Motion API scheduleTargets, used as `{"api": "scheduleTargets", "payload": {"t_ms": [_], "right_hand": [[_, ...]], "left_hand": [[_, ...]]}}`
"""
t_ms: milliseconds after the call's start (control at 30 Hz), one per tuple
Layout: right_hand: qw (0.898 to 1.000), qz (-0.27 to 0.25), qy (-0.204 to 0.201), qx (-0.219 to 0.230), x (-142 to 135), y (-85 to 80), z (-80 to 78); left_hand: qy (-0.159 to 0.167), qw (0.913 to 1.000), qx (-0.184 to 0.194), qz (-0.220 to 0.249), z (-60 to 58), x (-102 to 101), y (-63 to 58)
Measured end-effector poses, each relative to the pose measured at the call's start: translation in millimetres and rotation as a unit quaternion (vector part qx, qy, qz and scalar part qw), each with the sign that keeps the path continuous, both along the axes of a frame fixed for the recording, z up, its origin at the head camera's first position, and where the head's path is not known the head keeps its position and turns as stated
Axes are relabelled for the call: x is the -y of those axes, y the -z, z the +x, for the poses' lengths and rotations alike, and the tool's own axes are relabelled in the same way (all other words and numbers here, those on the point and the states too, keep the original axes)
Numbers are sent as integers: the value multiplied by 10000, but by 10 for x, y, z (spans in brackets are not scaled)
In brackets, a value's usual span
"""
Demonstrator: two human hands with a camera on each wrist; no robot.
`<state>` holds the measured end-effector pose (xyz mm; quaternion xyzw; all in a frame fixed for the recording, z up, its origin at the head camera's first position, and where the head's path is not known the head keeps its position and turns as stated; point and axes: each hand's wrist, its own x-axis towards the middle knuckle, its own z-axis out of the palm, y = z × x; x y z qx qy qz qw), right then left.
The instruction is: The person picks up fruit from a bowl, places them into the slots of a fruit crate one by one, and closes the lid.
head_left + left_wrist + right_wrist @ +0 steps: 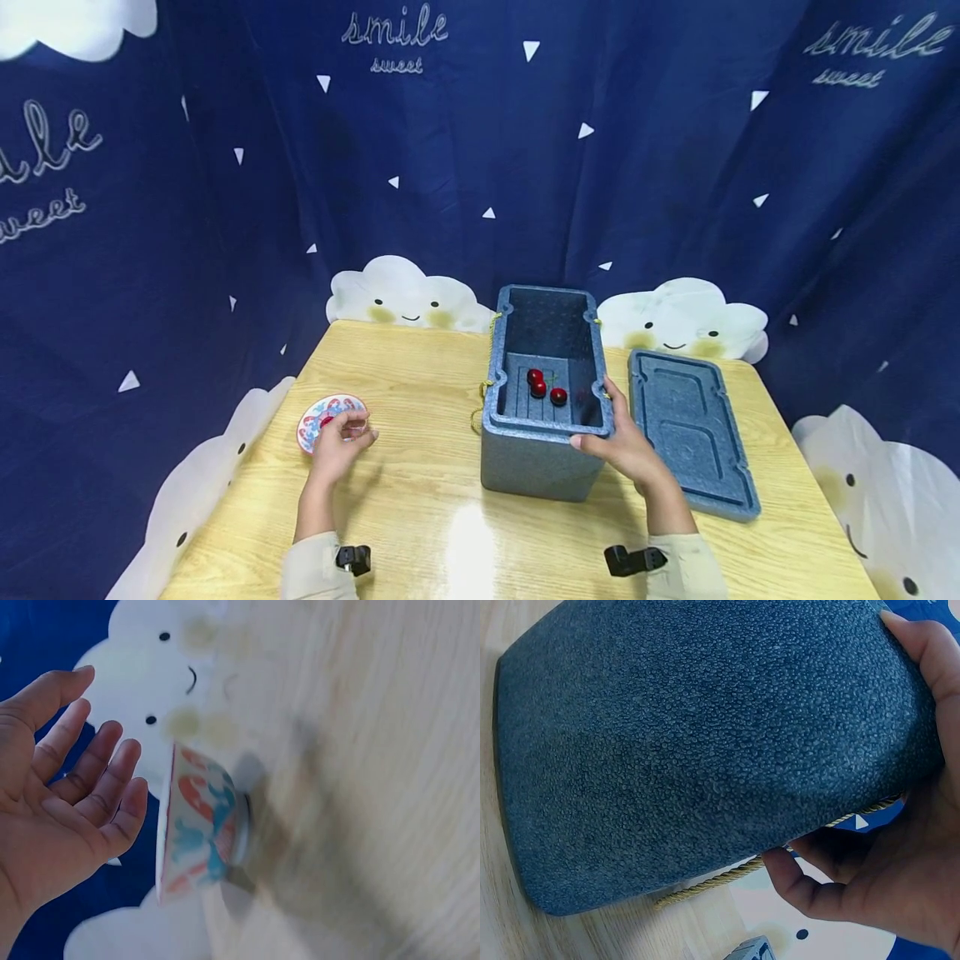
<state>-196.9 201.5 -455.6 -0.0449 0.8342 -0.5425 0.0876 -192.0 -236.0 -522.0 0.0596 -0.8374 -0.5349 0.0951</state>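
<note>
A small patterned bowl (306,433) with a red rim stands on the left of the table, and something red shows inside it. Over its right side hovers my left hand (339,446); in the left wrist view the loosely bent fingers (97,769) hold nothing and are apart from the bowl (199,825). My right hand (624,446) grips the near right corner of a grey-blue foam box (536,467), thumb at the near rim, fingers along the right side. Inside the lidless box lie three dark red cherries (538,389), one with a visible stem.
The box's foam lid (693,433) lies flat on the table to the right of the box. Yellow cord (477,419) hangs at the box's left side. Wooden table (420,400) surface lies between bowl and box. A dark blue curtain (450,150) surrounds the back and sides.
</note>
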Motion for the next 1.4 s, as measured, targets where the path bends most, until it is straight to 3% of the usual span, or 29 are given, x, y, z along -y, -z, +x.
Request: {"api": "scheduleTargets", "payload": {"t_ms": [267, 433, 667, 867, 1067, 1400], "right_hand": [[10000, -41, 20, 5, 14, -10, 5], [10000, -44, 24, -32, 8, -5, 5], [10000, -20, -30, -91, 6, -2, 18], [9999, -35, -18, -110, 8, 1, 14], [9999, -11, -23, -131, -2, 6, 0], [10000, -44, -19, -81, 2, -14, 10]], "left_hand": [[-553, 9978, 221, -284, 21, 264, 110], [-821, 9958, 365, -183, 7, 368, 112], [-1166, 9924, 378, 75, -35, 429, 107], [-1392, 9898, 298, 28, -142, 439, 137], [-1522, 9875, 372, -200, -236, 412, 176], [-1376, 9880, 591, -371, -321, 401, 222]]}}
